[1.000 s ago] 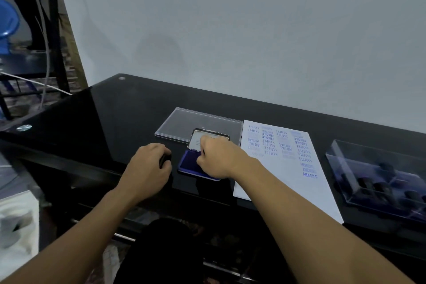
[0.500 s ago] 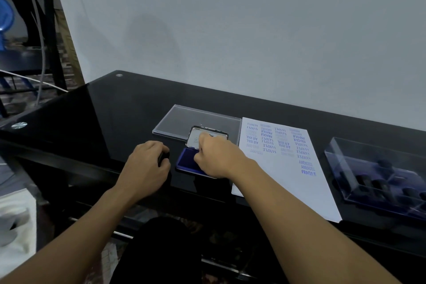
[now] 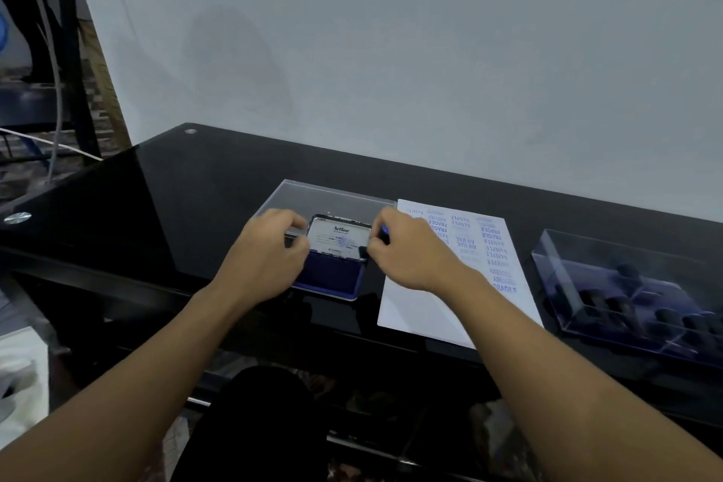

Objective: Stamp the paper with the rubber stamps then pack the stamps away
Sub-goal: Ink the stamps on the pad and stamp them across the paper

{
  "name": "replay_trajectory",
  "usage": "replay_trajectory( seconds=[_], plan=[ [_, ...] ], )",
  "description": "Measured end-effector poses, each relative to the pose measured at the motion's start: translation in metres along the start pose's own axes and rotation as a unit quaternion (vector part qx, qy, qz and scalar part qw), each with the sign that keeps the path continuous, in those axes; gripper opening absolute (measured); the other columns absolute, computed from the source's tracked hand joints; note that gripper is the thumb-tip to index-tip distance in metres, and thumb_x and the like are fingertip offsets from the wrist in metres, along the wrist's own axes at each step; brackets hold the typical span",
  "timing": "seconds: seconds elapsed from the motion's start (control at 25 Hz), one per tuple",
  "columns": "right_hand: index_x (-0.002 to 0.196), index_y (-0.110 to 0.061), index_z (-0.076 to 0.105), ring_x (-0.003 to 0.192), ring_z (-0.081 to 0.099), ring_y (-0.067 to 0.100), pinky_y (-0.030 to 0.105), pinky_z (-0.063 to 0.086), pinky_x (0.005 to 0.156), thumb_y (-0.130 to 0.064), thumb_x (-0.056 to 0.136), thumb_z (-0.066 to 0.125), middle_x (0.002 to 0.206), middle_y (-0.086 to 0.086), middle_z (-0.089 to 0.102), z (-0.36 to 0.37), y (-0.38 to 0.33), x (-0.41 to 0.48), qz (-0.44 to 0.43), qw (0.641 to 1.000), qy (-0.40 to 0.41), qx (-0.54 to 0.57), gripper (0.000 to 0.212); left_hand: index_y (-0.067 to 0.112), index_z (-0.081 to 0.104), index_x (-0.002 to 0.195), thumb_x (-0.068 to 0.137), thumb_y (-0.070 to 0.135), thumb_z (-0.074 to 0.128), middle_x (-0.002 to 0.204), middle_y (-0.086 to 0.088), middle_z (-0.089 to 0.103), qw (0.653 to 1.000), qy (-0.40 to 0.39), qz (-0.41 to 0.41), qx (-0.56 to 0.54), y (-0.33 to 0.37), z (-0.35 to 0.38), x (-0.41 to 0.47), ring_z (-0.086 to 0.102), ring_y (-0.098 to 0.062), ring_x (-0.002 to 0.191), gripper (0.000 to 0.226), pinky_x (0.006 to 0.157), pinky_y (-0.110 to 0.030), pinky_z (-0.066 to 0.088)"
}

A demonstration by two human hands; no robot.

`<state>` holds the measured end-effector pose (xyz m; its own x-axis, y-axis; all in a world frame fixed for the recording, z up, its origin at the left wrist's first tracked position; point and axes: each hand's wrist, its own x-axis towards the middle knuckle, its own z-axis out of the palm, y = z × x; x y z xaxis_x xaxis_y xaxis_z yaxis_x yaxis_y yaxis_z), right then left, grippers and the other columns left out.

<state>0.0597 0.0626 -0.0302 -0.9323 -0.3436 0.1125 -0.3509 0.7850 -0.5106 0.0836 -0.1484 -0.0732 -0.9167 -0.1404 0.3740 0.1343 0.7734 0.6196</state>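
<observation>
Black glass worktop [image 3: 219, 184], one, is carrying every item listed.

Hands, two. My left hand [image 3: 266, 254] is gripping the left edge of the ink pad lid [image 3: 339, 241] and my right hand [image 3: 407, 250] is gripping its right edge, the fingers [image 3: 291, 221] of both curled onto it. Something small and blue is showing at my right fingertips, too blurred to name.

Step, as I am judging it: stamping looks finished and packing away is starting with the shutting of this lid. The next move is calling for an even push from both sides until the lid seats flat.

Ink pad [image 3: 326, 278], one. It is sitting near the front edge between my hands, its blue pad exposed and its lid standing raised at the far side.

Paper [image 3: 422, 309], one sheet. It is lying just right of the ink pad, its far half carrying columns of blue imprints.

Clear cover [image 3: 336, 200], one. It is lying flat just behind the ink pad.

Clear box [image 3: 587, 286], one. It is sitting well apart at the right end, holding the dark stamps [image 3: 622, 305]; I am counting at least five, with blur hiding any others.

Grey wall [image 3: 391, 51], one, is closing the view behind.
</observation>
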Motion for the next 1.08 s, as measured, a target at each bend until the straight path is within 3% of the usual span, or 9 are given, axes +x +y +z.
replay_trajectory(
  seconds=[0.12,0.28,0.52,0.76,1.08],
  plan=[
    [0.089,-0.017,0.054,0.075,0.059,0.019,0.033,0.047,0.061,-0.024,0.093,0.053,0.088,0.001,0.063,-0.031,0.029,-0.011,0.042,0.999,0.019,-0.029,0.008,0.023,0.06,0.114,0.09,0.023,0.051,0.115,0.012,0.056,0.999,-0.019,0.037,-0.029,0.034,0.014,0.011,0.048,-0.009,0.112,0.025,0.095,-0.031,0.043],
    [0.092,-0.015,0.055,0.068,0.056,0.014,0.026,0.043,0.054,-0.023,0.096,0.053,0.088,-0.003,0.061,-0.071,0.071,-0.034,0.1,0.993,0.042,-0.044,0.009,0.021,0.061,0.117,0.09,0.024,0.051,0.121,0.006,0.059,0.996,-0.051,0.052,-0.045,0.079,0.051,0.022,0.053,-0.011,0.108,0.028,0.091,-0.029,0.043],
    [0.093,-0.017,0.057,0.073,0.056,0.014,0.027,0.043,0.056,-0.024,0.096,0.054,0.093,-0.001,0.062,-0.1,0.121,-0.065,0.165,0.983,0.048,-0.072,0.008,0.022,0.056,0.124,0.095,0.026,0.048,0.134,0.007,0.052,0.988,-0.121,0.086,-0.04,0.118,0.105,0.012,0.044,-0.012,0.124,0.031,0.1,-0.029,0.035],
    [0.095,-0.012,0.058,0.07,0.054,0.012,0.027,0.042,0.054,-0.022,0.094,0.054,0.088,-0.003,0.058,-0.092,0.131,-0.065,0.166,0.982,0.019,-0.093,0.011,0.019,0.057,0.124,0.093,0.025,0.048,0.133,0.005,0.053,0.981,-0.17,0.093,-0.02,0.116,0.14,-0.002,0.041,-0.014,0.126,0.032,0.102,-0.028,0.035],
    [0.088,-0.019,0.051,0.065,0.053,0.017,0.028,0.04,0.053,-0.025,0.095,0.055,0.085,0.001,0.061,-0.072,0.14,-0.057,0.174,0.978,-0.026,-0.115,0.01,0.017,0.059,0.122,0.092,0.024,0.049,0.13,0.004,0.056,0.98,-0.16,0.117,0.012,0.11,0.146,-0.009,0.042,-0.016,0.124,0.032,0.099,-0.026,0.032]
  ],
)
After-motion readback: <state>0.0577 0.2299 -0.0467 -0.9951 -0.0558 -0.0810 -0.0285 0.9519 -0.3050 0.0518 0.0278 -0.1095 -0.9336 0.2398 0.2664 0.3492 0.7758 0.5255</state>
